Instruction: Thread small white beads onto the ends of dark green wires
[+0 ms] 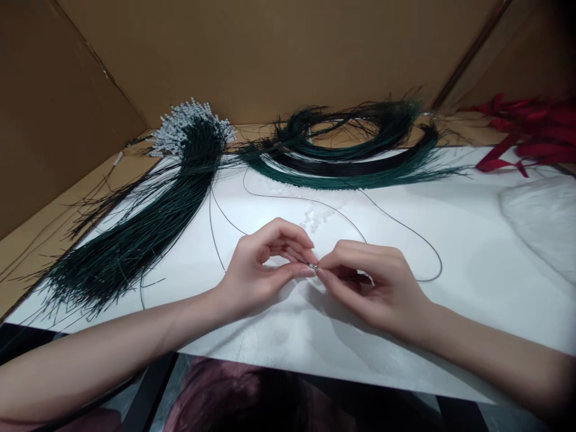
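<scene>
My left hand (pixel 265 264) is closed in a pinch on a tiny pale, shiny piece (pixel 311 266), likely at the end of a cord; its exact kind is too small to make out. Fingertip to fingertip with it, my right hand (pixel 375 285) pinches a thin dark cord (pixel 441 264) beside that piece. The cord loops out on the table past my right hand, and parts of it are hidden behind the fingers. Small translucent white pieces (pixel 317 216) lie scattered on the white sheet just beyond my hands.
A bundle of dark green cords (pixel 157 222) with white tips (pixel 191 123) lies at the left. Curved bundles of similar cords (pixel 351 168) lie at the back. Red ribbons (pixel 535 129) and a clear plastic bag (pixel 544 222) are at the right. Cardboard walls (pixel 288 54) surround the white sheet (pixel 477 240).
</scene>
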{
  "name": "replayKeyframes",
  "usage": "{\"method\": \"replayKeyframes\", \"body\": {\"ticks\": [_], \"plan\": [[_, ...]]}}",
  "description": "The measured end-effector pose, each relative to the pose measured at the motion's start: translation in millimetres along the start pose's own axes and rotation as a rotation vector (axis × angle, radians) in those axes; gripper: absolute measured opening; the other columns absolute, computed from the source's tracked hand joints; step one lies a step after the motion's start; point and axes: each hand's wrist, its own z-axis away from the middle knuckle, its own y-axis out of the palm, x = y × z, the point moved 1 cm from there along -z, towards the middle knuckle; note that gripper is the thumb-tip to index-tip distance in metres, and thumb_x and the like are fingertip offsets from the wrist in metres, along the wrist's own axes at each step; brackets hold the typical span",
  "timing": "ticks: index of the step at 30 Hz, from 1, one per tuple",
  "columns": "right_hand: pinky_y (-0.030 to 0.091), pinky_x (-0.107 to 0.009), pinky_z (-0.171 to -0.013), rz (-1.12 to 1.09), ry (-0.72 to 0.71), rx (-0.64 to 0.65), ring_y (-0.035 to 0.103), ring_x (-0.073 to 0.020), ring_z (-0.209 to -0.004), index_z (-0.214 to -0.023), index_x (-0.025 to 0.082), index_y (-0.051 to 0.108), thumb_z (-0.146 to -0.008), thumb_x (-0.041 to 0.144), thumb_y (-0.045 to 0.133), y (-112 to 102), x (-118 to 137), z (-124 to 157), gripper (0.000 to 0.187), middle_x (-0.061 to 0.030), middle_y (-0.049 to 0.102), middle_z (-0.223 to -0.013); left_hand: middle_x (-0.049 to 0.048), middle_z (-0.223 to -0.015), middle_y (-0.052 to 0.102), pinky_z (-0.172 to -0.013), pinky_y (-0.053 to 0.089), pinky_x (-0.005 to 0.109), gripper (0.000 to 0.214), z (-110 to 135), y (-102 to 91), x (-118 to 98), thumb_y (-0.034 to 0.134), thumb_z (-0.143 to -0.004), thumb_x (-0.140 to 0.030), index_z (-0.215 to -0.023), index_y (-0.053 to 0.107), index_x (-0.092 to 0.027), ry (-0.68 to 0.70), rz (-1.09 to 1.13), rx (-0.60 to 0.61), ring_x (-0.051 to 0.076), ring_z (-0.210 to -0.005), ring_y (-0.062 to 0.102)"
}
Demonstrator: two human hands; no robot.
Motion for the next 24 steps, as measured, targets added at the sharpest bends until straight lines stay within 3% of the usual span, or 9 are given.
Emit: {"method": "replayKeyframes", "body": {"ticks": [8, 19, 24], "plan": [[0.033, -0.024, -0.047, 0.014, 0.017, -0.023, 0.044, -0.0084, -0.053, -0.079, 0.018, 0.065, -0.091, 0.012, 0.059, -0.9, 0.0, -1.6, 0.015, 0.0005, 0.055, -0.064, 0.0047, -0.097, 0.070, -0.084, 0.060, 0.027, 0.028, 1.1, -2.6, -3.8, 0.078, -0.081, -0.014, -0.103, 0.062, -0.017, 0.024, -0.046, -0.001, 0.015, -0.089, 0.070], [0.033, -0.023, -0.048, 0.043, 0.054, -0.027, 0.043, -0.0084, -0.055, -0.079, 0.015, 0.066, -0.091, 0.018, 0.062, 0.7, -1.2, -3.0, 0.013, 0.0004, 0.052, -0.065, 0.0023, -0.090, 0.062, -0.075, 0.054, 0.023, 0.019, 0.4, -1.6, -0.5, 0.070, -0.089, -0.017, -0.104, 0.059, -0.019, 0.041, -0.137, 0.036, 0.012, -0.083, 0.062], [0.032, -0.020, -0.047, 0.019, 0.024, -0.042, 0.040, -0.0062, -0.051, -0.086, 0.011, 0.068, -0.084, 0.006, 0.057, 1.2, -0.4, -3.6, 0.012, 0.0035, 0.047, -0.062, 0.0009, -0.088, 0.061, -0.074, 0.053, 0.022, 0.020, 2.4, 0.7, -0.5, 0.068, -0.090, -0.014, -0.105, 0.056, -0.019, 0.015, -0.113, 0.049, 0.011, -0.081, 0.062]]}}
